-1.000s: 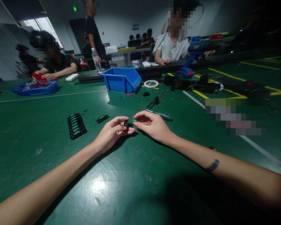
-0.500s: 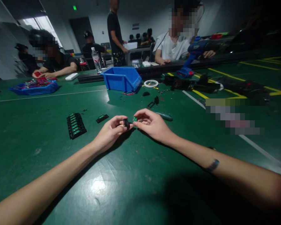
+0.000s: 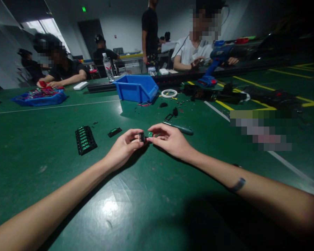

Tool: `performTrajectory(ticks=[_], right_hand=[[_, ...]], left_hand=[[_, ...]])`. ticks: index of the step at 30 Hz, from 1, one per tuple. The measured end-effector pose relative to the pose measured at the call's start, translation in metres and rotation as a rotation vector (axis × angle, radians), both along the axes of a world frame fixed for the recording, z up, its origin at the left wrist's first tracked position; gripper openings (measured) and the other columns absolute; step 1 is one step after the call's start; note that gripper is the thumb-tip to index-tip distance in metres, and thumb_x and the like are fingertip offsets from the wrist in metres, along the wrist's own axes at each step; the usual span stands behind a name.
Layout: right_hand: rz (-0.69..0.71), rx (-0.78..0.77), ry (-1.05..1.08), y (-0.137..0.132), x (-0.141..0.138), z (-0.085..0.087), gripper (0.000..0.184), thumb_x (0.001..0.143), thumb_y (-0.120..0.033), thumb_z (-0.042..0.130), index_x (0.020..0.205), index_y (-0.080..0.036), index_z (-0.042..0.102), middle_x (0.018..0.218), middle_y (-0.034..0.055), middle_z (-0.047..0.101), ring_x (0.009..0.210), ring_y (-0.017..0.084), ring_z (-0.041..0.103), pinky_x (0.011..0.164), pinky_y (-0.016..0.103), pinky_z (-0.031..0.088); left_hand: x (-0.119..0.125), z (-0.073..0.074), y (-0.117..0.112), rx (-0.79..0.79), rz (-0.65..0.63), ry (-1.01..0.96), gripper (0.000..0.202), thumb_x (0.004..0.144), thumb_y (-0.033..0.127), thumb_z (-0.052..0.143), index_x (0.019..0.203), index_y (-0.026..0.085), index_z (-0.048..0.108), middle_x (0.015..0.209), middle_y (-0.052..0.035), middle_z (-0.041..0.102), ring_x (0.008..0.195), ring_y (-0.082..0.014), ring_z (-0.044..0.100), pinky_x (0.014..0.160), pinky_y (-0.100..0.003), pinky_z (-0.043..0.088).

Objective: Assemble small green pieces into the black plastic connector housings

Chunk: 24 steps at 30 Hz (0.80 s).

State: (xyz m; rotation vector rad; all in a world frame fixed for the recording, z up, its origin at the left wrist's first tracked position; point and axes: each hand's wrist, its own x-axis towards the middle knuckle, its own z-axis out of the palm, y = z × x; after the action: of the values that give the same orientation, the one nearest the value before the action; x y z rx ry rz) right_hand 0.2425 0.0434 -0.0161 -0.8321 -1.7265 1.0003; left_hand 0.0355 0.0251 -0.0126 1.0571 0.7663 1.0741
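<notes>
Left hand (image 3: 125, 143) pinches a small black part (image 3: 141, 137); right hand (image 3: 171, 140), just beside it, pinches a small green board (image 3: 150, 134). Left of the left hand lies one row of black pieces (image 3: 86, 141) with green inserts.

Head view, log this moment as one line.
left hand: holding black part | right hand: pinching green piece | table: row of parts, green-handled tool, blue bin

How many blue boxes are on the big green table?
2. One blue box stands in the middle, beyond the left hand; a shallower blue box is at the left, heaped with red things. Others could hide in the dark far right.
</notes>
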Motion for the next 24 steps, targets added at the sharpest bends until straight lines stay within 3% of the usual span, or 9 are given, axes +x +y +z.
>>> performTrajectory(ticks=[7,15,24], right_hand=[[0.054,0.288,-0.137,-0.003,0.002,0.009,0.021,0.085,-0.02,0.075,0.106,-0.023,0.072,0.118,0.0075,0.065,0.113,0.022,0.063,0.091,0.036,0.054],[0.073,0.311,-0.15,-0.004,0.002,0.011,0.02,0.087,-0.019,0.075,0.107,-0.022,0.072,0.115,0.0076,0.066,0.11,0.021,0.064,0.098,0.038,0.051],[0.097,0.253,-0.147,-0.006,0.002,0.012,0.021,0.086,-0.02,0.075,0.107,-0.022,0.073,0.117,0.008,0.064,0.108,0.02,0.064,0.091,0.036,0.055]], left_hand=[[-0.002,-0.005,0.002,0.071,-0.069,0.057,0.042,0.077,0.009,0.079,0.116,0.018,0.066,0.105,-0.0023,0.067,0.092,-0.0113,0.062,0.086,-0.022,0.046],[-0.004,-0.007,0.002,0.094,-0.112,0.059,0.041,0.077,0.012,0.082,0.114,0.019,0.065,0.102,-0.0014,0.067,0.09,-0.0111,0.063,0.088,-0.024,0.048],[-0.003,-0.005,0.002,0.066,-0.134,0.048,0.042,0.076,0.012,0.082,0.114,0.019,0.064,0.108,-0.004,0.068,0.093,-0.0126,0.064,0.088,-0.025,0.048]])
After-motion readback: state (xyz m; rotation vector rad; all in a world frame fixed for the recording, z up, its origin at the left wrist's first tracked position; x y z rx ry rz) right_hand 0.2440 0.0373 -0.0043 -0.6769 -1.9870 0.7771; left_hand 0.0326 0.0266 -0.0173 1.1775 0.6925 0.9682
